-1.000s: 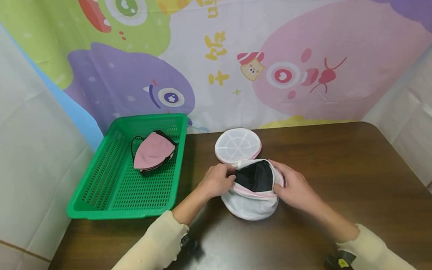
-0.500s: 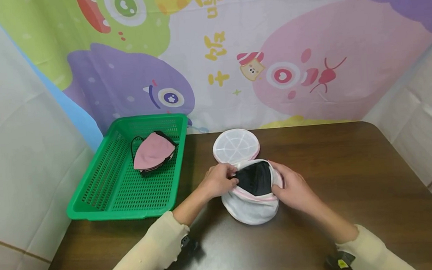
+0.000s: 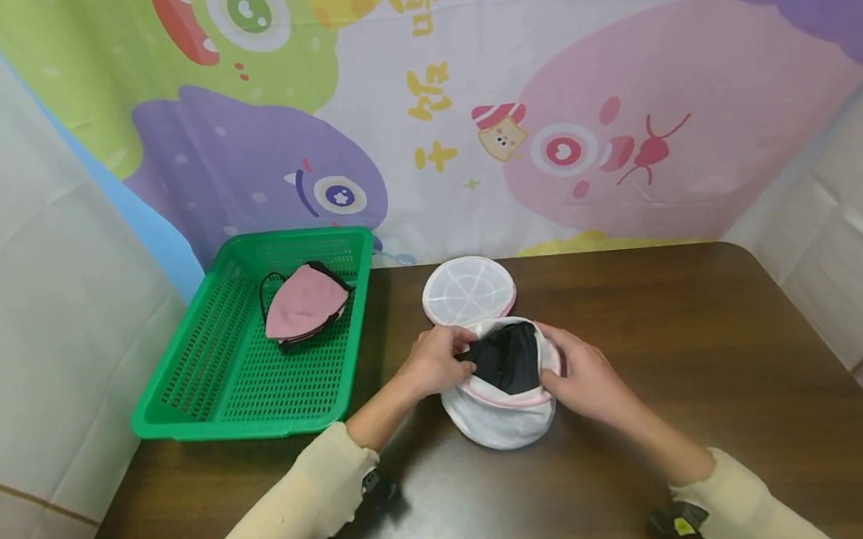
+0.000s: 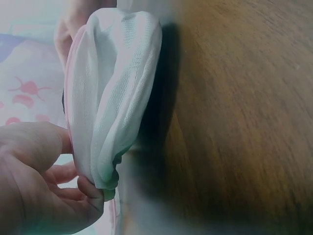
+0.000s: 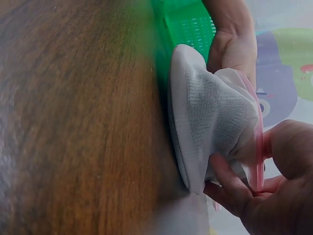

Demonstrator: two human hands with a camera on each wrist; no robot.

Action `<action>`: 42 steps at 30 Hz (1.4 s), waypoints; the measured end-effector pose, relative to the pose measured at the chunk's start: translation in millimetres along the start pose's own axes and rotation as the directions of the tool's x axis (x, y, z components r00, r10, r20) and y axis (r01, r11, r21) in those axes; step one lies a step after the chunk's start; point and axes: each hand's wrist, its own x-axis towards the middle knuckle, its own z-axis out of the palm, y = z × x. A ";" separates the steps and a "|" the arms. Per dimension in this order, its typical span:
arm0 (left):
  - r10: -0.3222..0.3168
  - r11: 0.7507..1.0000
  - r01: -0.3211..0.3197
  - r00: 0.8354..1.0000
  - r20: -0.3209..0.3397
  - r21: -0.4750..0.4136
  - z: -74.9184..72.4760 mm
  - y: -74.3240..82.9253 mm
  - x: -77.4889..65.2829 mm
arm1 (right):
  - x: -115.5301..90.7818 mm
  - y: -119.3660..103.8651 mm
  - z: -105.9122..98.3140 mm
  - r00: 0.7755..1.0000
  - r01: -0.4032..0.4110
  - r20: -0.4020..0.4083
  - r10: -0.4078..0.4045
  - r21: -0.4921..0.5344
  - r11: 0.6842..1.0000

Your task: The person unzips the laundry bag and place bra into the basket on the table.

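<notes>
A white mesh laundry bag (image 3: 502,425) with pink trim rests on the table in the head view, its mouth facing up. Folded black fabric (image 3: 509,360) shows inside the mouth; its kind is hidden. My left hand (image 3: 438,361) pinches the left side of the rim, and my right hand (image 3: 585,376) grips the right side. Behind the bag lies its round mesh lid (image 3: 469,290), flipped back. In the left wrist view the bag's side (image 4: 124,83) sags in soft folds. The right wrist view has my right thumb and fingers (image 5: 227,176) about the pink edge.
At the left stands a green slotted basket (image 3: 262,427). It holds a folded pink cloth item (image 3: 306,302) with black edging and thin black straps, perhaps a bra. A printed cartoon curtain (image 3: 457,209) hangs behind the wooden table (image 3: 708,350).
The bag's rim has shifted slightly and its front bulges a little nearer to me. The lid has slid slightly left. Both hands keep nearly the same place on the rim.
</notes>
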 end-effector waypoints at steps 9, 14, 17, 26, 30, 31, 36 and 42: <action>-0.035 0.999 0.035 0.999 0.018 0.029 3.6 -4.8 6.3 | -4.9 -17.8 -6.8 1.000 0.017 0.003 -0.017 0.054 0.998; -0.045 0.998 0.044 0.999 0.026 0.037 2.1 -1.2 4.9 | -4.5 -17.6 -5.1 0.999 0.007 0.038 -0.010 0.075 0.997; -0.040 0.999 0.039 0.999 0.021 0.025 1.1 1.2 3.6 | -0.5 -3.0 3.0 0.999 -0.001 0.047 -0.001 0.048 0.999; -0.043 0.999 0.043 0.999 0.032 -0.005 3.4 -1.3 3.5 | 1.8 5.1 1.2 0.999 -0.036 0.040 0.035 0.034 0.999; -0.029 0.999 0.031 0.998 0.056 -0.029 4.0 -5.4 3.6 | -3.6 -18.6 -13.1 0.996 -0.059 0.063 0.056 0.059 0.997; -0.023 0.999 0.025 0.998 0.060 -0.032 4.1 -6.7 3.9 | -4.7 -24.4 -16.6 0.996 -0.060 0.068 0.055 0.070 0.996; 0.000 0.999 0.002 0.999 0.047 -0.053 5.6 -14.3 6.0 | -7.6 -37.1 -24.9 0.999 -0.032 0.021 0.030 0.076 0.997; 0.035 0.996 -0.036 0.999 -0.016 -0.076 -3.4 -7.5 -2.7 | -6.9 -40.9 -29.6 1.000 -0.020 -0.018 0.022 0.074 0.997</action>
